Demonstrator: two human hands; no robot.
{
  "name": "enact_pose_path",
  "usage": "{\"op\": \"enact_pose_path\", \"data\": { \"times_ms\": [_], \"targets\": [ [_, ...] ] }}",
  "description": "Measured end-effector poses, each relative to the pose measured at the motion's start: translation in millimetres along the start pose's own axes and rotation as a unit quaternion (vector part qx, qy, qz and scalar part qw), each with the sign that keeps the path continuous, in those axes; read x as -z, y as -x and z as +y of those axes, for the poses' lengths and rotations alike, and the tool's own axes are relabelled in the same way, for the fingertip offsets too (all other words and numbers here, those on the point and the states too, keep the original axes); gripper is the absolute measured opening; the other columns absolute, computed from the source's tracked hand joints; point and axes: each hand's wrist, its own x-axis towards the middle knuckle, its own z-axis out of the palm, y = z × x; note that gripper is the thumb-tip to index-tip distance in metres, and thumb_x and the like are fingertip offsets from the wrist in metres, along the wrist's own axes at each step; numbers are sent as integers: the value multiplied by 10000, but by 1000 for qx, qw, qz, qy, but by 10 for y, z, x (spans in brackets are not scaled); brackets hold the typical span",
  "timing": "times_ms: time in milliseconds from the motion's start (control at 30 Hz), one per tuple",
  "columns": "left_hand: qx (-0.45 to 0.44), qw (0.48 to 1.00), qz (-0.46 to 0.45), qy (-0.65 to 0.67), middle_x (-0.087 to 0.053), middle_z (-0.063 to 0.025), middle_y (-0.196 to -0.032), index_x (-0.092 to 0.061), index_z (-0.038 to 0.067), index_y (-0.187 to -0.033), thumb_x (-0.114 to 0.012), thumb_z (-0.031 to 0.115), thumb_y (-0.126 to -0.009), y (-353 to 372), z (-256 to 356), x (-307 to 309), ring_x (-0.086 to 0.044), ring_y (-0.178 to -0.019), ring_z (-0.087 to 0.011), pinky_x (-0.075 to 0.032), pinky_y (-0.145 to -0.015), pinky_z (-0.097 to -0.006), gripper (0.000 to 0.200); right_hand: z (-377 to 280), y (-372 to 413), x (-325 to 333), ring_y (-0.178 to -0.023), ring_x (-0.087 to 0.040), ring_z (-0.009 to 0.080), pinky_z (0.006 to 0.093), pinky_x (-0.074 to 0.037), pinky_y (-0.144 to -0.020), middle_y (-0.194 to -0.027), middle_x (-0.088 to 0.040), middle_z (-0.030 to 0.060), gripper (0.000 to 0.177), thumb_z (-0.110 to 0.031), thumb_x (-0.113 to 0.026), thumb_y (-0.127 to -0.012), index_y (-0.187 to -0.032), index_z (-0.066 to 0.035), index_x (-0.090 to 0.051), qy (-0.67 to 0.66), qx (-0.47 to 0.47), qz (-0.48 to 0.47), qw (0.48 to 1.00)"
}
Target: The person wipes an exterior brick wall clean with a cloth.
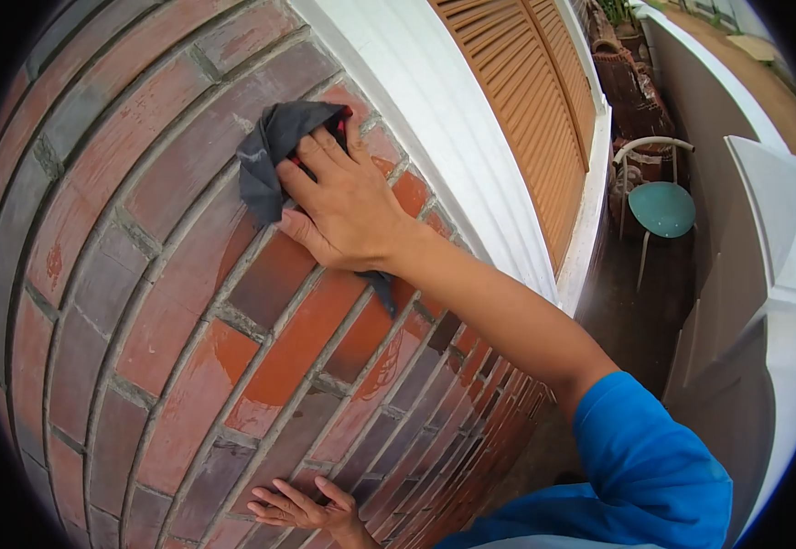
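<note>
My right hand is pressed against the brick wall with a dark grey cloth bunched under its fingers. A bit of red shows at the cloth's edge by the fingertips. One dark corner of the cloth hangs out below my wrist. Around and under this hand several bricks look wet and a brighter orange-red, while others are dull and pale. Lower down, my left hand rests on the bricks with its fingers spread and nothing in them.
A white window frame borders the bricks, with brown louvred shutters beyond it. Down the narrow passage stands a chair with a green seat. A pale boundary wall runs along the right, and potted plants stand at the far end.
</note>
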Motion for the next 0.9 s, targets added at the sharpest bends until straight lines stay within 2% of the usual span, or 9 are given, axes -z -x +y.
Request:
{"op": "enact_pose_path", "data": {
  "times_ms": [167, 333, 467, 500, 600, 633, 733, 833, 900],
  "targets": [
    [0, 1000, 1, 13, -314, -224, -1584, -443, 18, -1477, -492, 383, -988, 2, -25, 0, -185, -1489, -459, -73, -1173, -629, 612, 623, -361, 16, -1389, -338, 479, 603, -203, -1166, -1408, -433, 310, 601, -452, -487, -976, -1284, 62, -535, 1, 58, 70, 996],
    [0, 1000, -7, 12, -318, -225, -1581, -458, 16, -1465, -498, 368, -979, 31, -39, 22, -189, -1487, -462, -73, -1168, -648, 601, 280, 1734, 163, -1344, -338, 579, 617, -264, -1113, -1436, -334, 426, 652, -419, -466, -981, -1229, 184, -483, -24, -91, -19, 995],
    [6, 1000, -25, 2, -315, -233, -1579, -449, 31, -1474, -514, 347, -948, 70, -73, 43, -180, -1480, -490, -55, -1160, -670, 617, -237, 3454, 219, -1277, -417, 529, 610, -216, -1122, -1343, -481, 314, 667, -499, -510, -917, -1301, 45, -542, -46, -140, -165, 975],
    [14, 999, -31, 2, -312, -235, -1580, -442, 37, -1480, -517, 341, -936, 48, -35, 28, -174, -1477, -503, -50, -1158, -677, 627, -243, 3343, 221, -1306, -430, 491, 619, -194, -1138, -1352, -497, 297, 663, -515, -518, -916, -1286, 34, -564, -15, -84, -158, 984],
    [8, 1000, 23, 2, -488, -272, -1436, -570, 0, -1336, -642, 275, -909, -316, 173, 279, -488, -1261, -515, -383, -991, -702, 514, -62, 2249, 126, -1304, -457, 457, 607, -189, -1148, -1346, -522, 277, 626, -494, -530, -923, -1255, 33, -584, -85, -18, -158, 984],
    [23, 997, -4, 72, -247, -198, -1617, -460, 69, -1471, -633, 368, -870, -131, 71, 154, -170, -1453, -549, -107, -1088, -785, 694, -14, 1551, 247, -1273, -490, 445, 546, -250, -1146, -1337, -544, 261, 586, -464, -553, -918, -1231, 29, -596, 35, 39, -122, 991],
    [11, 998, 3, 54, -271, -241, -1595, -440, 80, -1488, -540, 423, -949, -145, 64, 140, -187, -1437, -569, -160, -1081, -768, 647, 21, 5, 188, -992, -552, 470, 505, -432, -905, -1073, -572, 303, 544, -457, -363, -1040, -1177, 34, -553, -66, -196, -98, 973],
    [24, 998, -21, 45, -315, -222, -1583, -448, 65, -1482, -521, 328, -928, 169, -50, -21, -168, -1478, -505, -37, -1155, -683, 618, -122, -1015, -150, -1046, -517, 441, 521, -390, -921, -1096, -567, 267, 416, -375, -436, -1026, -1052, 14, -583, 11, -5, 88, 996],
    [33, 998, -20, 58, -317, -216, -1584, -450, 80, -1484, -529, 319, -923, 192, -63, -29, -161, -1481, -504, -26, -1155, -681, 615, -827, -1052, -374, -1251, -457, 439, 639, -177, -1150, -1206, -564, 256, 470, -402, -532, -943, -1143, 14, -623, -44, 115, 95, 988]
  ]
}}
